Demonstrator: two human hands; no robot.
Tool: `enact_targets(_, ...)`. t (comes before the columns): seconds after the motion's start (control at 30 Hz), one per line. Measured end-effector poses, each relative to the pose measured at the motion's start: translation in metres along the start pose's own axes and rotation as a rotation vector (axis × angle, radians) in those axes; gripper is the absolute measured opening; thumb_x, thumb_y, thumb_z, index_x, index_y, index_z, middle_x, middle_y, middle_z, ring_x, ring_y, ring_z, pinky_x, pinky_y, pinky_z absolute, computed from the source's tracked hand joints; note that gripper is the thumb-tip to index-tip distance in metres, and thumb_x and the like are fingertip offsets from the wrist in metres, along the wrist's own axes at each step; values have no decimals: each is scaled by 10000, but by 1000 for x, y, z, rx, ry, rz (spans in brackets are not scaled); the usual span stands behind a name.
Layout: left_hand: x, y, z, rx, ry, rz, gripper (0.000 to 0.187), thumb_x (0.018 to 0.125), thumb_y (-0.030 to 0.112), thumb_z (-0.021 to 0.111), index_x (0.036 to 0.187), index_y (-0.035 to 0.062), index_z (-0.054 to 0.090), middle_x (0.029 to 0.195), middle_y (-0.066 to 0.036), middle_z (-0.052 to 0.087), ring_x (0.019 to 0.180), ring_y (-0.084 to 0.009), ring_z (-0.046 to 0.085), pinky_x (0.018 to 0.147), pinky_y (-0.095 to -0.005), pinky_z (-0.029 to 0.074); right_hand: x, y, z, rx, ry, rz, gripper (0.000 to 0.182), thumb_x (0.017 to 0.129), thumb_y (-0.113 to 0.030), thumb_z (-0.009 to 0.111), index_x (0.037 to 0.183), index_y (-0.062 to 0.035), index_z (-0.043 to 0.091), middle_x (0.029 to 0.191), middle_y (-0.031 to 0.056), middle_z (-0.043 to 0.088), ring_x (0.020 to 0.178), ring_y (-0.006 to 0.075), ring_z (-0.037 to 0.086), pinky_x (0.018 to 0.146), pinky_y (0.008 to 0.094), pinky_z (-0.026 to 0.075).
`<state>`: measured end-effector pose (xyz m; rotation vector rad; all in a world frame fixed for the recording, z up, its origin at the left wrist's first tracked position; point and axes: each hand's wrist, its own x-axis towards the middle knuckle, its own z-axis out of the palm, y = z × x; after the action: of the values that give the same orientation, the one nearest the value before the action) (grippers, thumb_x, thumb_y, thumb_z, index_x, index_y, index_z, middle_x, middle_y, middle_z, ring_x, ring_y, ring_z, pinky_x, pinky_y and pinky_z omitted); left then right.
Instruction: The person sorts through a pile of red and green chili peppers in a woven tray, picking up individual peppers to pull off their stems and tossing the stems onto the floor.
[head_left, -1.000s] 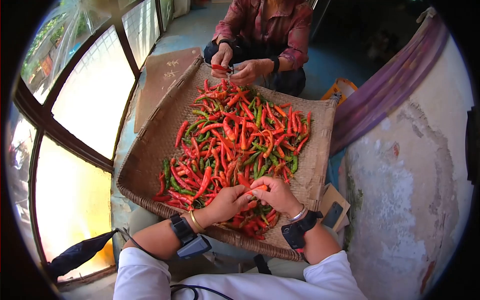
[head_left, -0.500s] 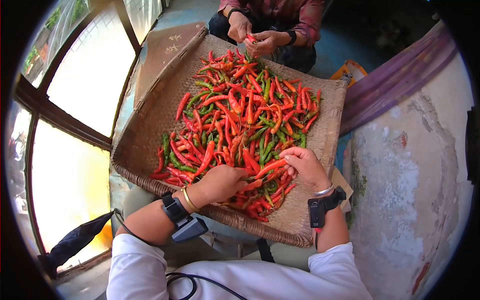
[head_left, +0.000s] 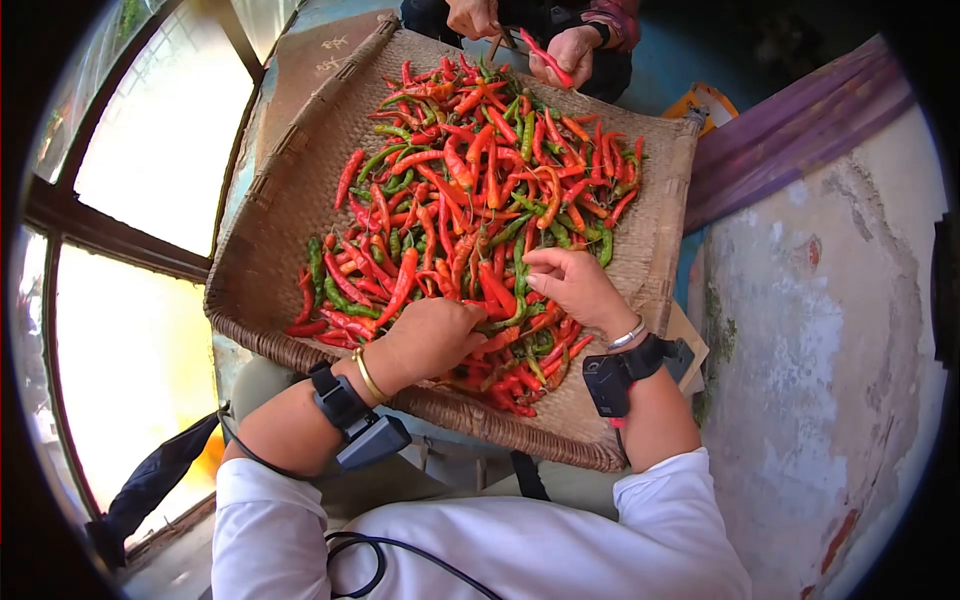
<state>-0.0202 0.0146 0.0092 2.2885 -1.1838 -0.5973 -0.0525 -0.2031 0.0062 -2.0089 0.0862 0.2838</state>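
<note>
Red and green chili peppers (head_left: 465, 165) lie heaped in a shallow woven basket (head_left: 290, 215). My left hand (head_left: 428, 338) is over the near side of the heap, fingers closed at the lower, stem-side end of a curved green chili pepper (head_left: 520, 300). My right hand (head_left: 580, 288) reaches in from the right with its fingers bent and fingertips against the upper part of the same green pepper. My knuckles partly hide the left grip. Both wrists carry bracelets and strapped black devices.
Across the basket, another person's hand (head_left: 568, 55) holds a red chili pepper (head_left: 546, 58); their other hand (head_left: 472, 16) is beside it. Bright window panes (head_left: 140, 330) stand left, a worn wall (head_left: 820, 330) right. Purple cloth (head_left: 800, 135) hangs at the upper right.
The orange-red pepper between my hands is gone from them, and a green one is there now. My right hand moved left and up. The other person's hands moved apart, a red pepper in one.
</note>
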Motion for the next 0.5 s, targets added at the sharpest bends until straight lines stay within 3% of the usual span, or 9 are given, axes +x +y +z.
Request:
enact_targets(0.1, 3, -2, 4, 20, 7, 14, 200, 758, 238, 540, 789, 41, 558, 669, -152, 578, 660, -321, 585, 581, -422, 460, 5, 13, 24, -207, 27, -67, 337, 719, -208, 636, 999, -30, 577, 664, 77, 596, 638, 186, 592, 591, 299, 459)
enact_targets(0.17, 5, -2, 5, 37, 16, 16, 202, 759, 240, 540, 792, 42, 562, 666, -151, 579, 658, -319, 586, 578, -422, 461, 7, 9, 36, -247, -9, -18, 325, 710, -217, 640, 979, -45, 579, 665, 85, 594, 640, 208, 590, 595, 316, 459)
enact_targets(0.23, 7, -3, 5, 70, -82, -48, 205, 741, 202, 556, 892, 66, 585, 671, -149, 579, 653, -314, 580, 586, -410, 458, 6, 1, 42, -313, -52, 65, 269, 693, -235, 646, 893, -68, 578, 660, 91, 588, 643, 252, 585, 595, 356, 455)
enact_targets(0.33, 5, -4, 5, 116, -69, -39, 199, 738, 211, 564, 877, 71, 589, 661, -141, 577, 646, -313, 579, 584, -408, 459, 1, 1, 46, -415, -20, -10, 275, 676, -250, 652, 870, -72, 571, 647, 91, 582, 646, 273, 582, 596, 376, 450)
enact_targets(0.43, 5, -7, 7, 138, -60, -44, 208, 732, 227, 574, 875, 76, 590, 650, -135, 577, 642, -311, 581, 583, -407, 460, 2, 17, 52, -513, -75, -119, 253, 653, -217, 656, 812, -43, 565, 614, 78, 567, 571, 228, 564, 521, 332, 422)
enact_targets(0.5, 7, -3, 3, 155, -88, -65, 222, 729, 232, 582, 888, 77, 593, 682, -137, 581, 667, -309, 581, 594, -405, 460, 2, 16, 50, -476, -66, -37, 236, 667, -218, 643, 822, -56, 571, 630, 91, 574, 589, 242, 573, 547, 352, 435)
